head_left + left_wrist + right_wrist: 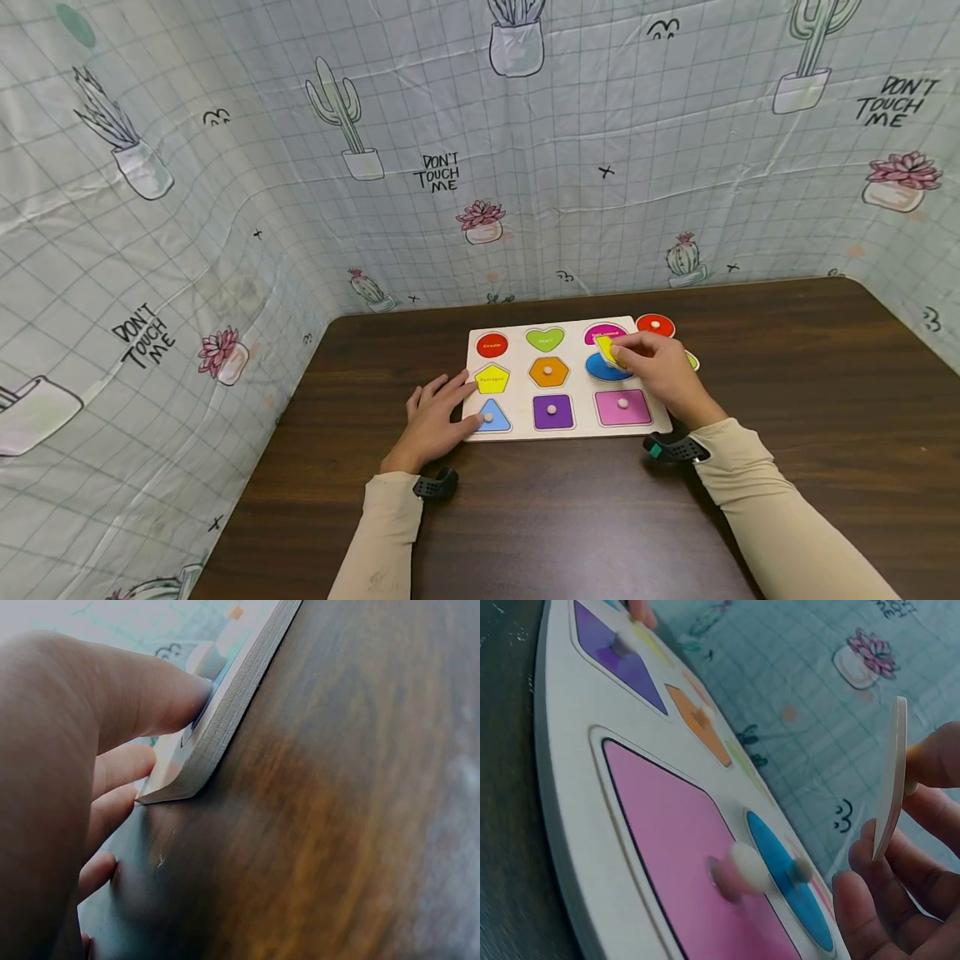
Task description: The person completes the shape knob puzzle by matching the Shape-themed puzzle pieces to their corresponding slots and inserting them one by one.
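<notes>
A white puzzle board (519, 406) lies flat on the table. My right hand (663, 371) pinches a yellow puzzle piece (606, 350) above the blue oval piece (603, 367); the right wrist view shows the held piece (891, 780) edge-on, raised off the board. My left hand (437, 417) rests at the board's left edge, fingers spread, its thumb by the blue triangle piece (492, 412). Knobbed pieces also sit in the board: an orange hexagon (542, 372), a purple square (552, 421) and a pink rectangle (637, 407). The yellow pentagon recess (492, 380) shows printed lettering and no knob.
A loose red knobbed piece (660, 323) lies beyond the board's right corner. Partly hidden behind my right hand is a green piece (693, 361). The red circle recess (492, 344) and green heart recess (545, 339) are along the far row. A patterned cloth (540, 208) hangs behind the dark table (810, 375).
</notes>
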The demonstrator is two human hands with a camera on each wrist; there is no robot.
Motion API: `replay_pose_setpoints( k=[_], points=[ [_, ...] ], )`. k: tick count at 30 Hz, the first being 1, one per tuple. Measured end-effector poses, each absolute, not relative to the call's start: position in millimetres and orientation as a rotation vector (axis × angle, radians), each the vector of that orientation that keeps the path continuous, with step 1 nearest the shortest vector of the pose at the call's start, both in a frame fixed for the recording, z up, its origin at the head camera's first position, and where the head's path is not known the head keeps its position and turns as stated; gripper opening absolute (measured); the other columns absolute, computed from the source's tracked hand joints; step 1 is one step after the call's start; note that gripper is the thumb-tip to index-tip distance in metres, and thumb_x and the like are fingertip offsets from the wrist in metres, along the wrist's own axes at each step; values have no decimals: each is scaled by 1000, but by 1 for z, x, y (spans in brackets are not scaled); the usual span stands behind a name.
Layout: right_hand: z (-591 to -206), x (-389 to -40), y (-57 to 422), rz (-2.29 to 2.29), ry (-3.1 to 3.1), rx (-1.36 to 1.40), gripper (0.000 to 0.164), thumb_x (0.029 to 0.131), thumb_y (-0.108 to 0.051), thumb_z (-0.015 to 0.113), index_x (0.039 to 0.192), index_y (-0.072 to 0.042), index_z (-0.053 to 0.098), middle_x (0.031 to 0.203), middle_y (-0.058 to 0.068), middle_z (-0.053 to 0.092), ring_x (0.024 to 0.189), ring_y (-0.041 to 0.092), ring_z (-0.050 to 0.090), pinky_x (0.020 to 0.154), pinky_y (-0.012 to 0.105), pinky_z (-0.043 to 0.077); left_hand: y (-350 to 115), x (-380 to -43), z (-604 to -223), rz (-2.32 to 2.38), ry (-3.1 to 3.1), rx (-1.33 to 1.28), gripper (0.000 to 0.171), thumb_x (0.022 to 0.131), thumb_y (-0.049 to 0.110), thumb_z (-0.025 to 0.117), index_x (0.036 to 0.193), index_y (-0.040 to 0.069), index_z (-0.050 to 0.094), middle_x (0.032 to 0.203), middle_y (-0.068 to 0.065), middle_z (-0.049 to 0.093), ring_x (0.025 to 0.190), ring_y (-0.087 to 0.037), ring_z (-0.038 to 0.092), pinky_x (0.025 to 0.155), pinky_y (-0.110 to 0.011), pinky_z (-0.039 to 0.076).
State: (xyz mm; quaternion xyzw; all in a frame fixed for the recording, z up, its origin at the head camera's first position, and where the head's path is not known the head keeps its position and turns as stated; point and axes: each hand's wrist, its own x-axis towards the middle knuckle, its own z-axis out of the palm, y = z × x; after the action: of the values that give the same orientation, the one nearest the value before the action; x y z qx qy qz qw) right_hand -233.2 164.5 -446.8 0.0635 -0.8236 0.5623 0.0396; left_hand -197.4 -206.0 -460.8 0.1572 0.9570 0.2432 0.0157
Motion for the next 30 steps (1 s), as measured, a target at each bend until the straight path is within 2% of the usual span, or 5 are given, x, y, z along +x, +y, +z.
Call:
replay_pose_setpoints(
  k=[9,19,30],
  points=[
    [-447,-231,152,1672,-2590,232,37,97,-33,67,115,-1,72,109,14,69,100,25,57,82,24,48,-205,-198,-461,716,2973,451,63,91,46,60,149,23,51,161,3,33,148,-30,21,116,-61,3],
    [-447,-229,139,1736,-2565,300,31,95,-27,70,112,-1,72,97,11,71,88,23,65,77,25,54,-206,-199,-462,722,2983,452,63,92,45,61,150,23,51,161,4,33,148,-30,20,116,-60,2],
    [-445,-236,111,1700,-2568,421,23,95,-20,69,107,-1,73,88,7,70,83,22,62,72,27,52,-207,-198,-460,743,2972,482,62,93,46,60,149,22,51,162,5,32,149,-30,20,116,-61,2]
  ],
)
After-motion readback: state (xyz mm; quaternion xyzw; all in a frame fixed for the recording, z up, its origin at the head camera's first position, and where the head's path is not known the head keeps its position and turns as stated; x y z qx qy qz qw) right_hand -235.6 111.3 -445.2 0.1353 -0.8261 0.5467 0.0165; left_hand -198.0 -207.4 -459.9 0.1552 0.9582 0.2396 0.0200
